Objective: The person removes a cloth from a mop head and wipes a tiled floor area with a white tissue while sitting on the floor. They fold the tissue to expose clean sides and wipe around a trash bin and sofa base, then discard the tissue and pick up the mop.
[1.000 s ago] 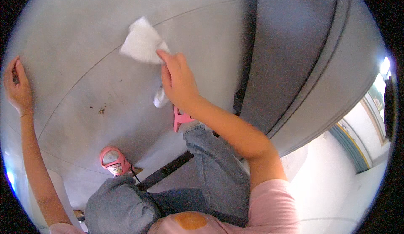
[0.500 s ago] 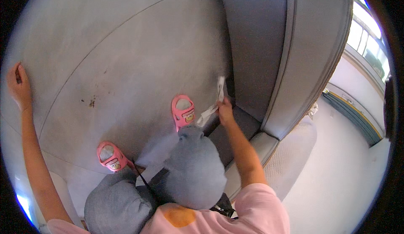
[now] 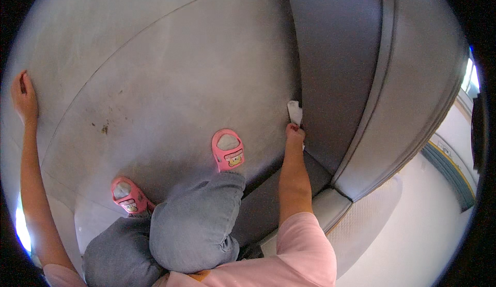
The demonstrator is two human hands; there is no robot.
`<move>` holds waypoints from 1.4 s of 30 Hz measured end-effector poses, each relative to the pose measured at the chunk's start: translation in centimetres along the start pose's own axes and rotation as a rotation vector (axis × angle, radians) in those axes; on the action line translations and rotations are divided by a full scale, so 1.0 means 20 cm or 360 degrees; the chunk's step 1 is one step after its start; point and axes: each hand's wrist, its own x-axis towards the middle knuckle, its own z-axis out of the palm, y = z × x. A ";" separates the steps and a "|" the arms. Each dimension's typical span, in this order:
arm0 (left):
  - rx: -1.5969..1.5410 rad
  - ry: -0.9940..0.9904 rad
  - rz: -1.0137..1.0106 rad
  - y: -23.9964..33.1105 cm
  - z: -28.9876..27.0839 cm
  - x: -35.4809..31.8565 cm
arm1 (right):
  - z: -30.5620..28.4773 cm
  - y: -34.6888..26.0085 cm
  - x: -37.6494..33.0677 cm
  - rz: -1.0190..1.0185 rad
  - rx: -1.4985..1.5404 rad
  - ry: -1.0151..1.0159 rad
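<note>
Right hand (image 3: pixel 295 133): fingers curled and closed around a white cloth (image 3: pixel 295 112), which sticks out just beyond the knuckles. Cloth pressed at the seam where the grey floor (image 3: pixel 170 80) meets a dark grey upholstered panel (image 3: pixel 336 65) to the right of the hand. A padded grey cushion edge (image 3: pixel 413 96) lies further right of that panel.

Left hand (image 3: pixel 24 95): well apart on the far left, fingers together, palm laid flat on the floor.

Near the right hand, to its left: a pink slipper (image 3: pixel 228 150) on the floor, knee in grey trousers (image 3: pixel 194 225) below it. A second pink slipper (image 3: pixel 129 195) further left. Between the two hands, small dark stains (image 3: pixel 105 128) on the floor. A curved joint line crosses the floor beyond them.

Far right: a pale floor (image 3: pixel 413 245) and a window (image 3: pixel 470 80) at the picture's rim.
</note>
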 end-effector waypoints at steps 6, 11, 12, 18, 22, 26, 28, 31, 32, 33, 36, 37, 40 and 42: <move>-0.0022 -0.0007 0.0088 -0.02 -0.05 0.00 | 0.18 0.51 -0.50 -0.0733 -0.1482 -0.0584; -0.0075 0.0012 0.0017 0.07 -0.04 -0.03 | 0.18 0.38 -0.61 -0.2334 -0.3465 -0.0813; -0.0060 0.0008 0.0035 0.05 -0.02 -0.02 | 0.22 0.36 -0.60 -0.2296 -0.3648 -0.0733; -0.0137 0.0056 -0.0001 0.09 -0.05 -0.02 | 0.33 0.51 -0.59 -0.2255 -0.3842 -0.0662; -0.0051 0.0172 0.0028 0.15 -0.08 -0.05 | 0.39 0.45 -0.42 -0.1736 -0.4199 -0.0306; -0.0100 0.0174 0.0020 0.18 -0.09 -0.03 | 0.49 0.36 -0.03 -0.1486 -0.4477 0.0050; -0.0046 0.0155 0.0017 0.17 -0.09 -0.01 | 0.52 0.33 0.12 -0.1451 -0.4766 0.0173; -0.0026 0.0117 0.0004 0.17 -0.11 -0.05 | 0.47 0.29 0.31 -0.1439 -0.5289 0.0230; -0.0030 0.0127 -0.0010 0.16 -0.10 -0.05 | 0.46 0.28 0.35 -0.1450 -0.5449 0.0227; -0.0035 0.0115 -0.0043 0.16 -0.10 -0.05 | 0.44 0.26 0.38 -0.1454 -0.5586 0.0238; -0.0071 0.0063 -0.0136 0.19 -0.10 -0.10 | 0.35 0.20 0.47 -0.1450 -0.5916 0.0207; -0.0111 0.0058 -0.0143 0.20 -0.10 -0.09 | 0.32 0.19 0.49 -0.1478 -0.5991 0.0221; -0.0099 0.0062 -0.0147 0.20 -0.09 -0.08 | 0.29 0.15 0.53 -0.1539 -0.6190 0.0283; -0.0060 0.0073 -0.0114 0.19 -0.09 -0.08 | 0.34 0.12 0.56 -0.1567 -0.6294 0.0341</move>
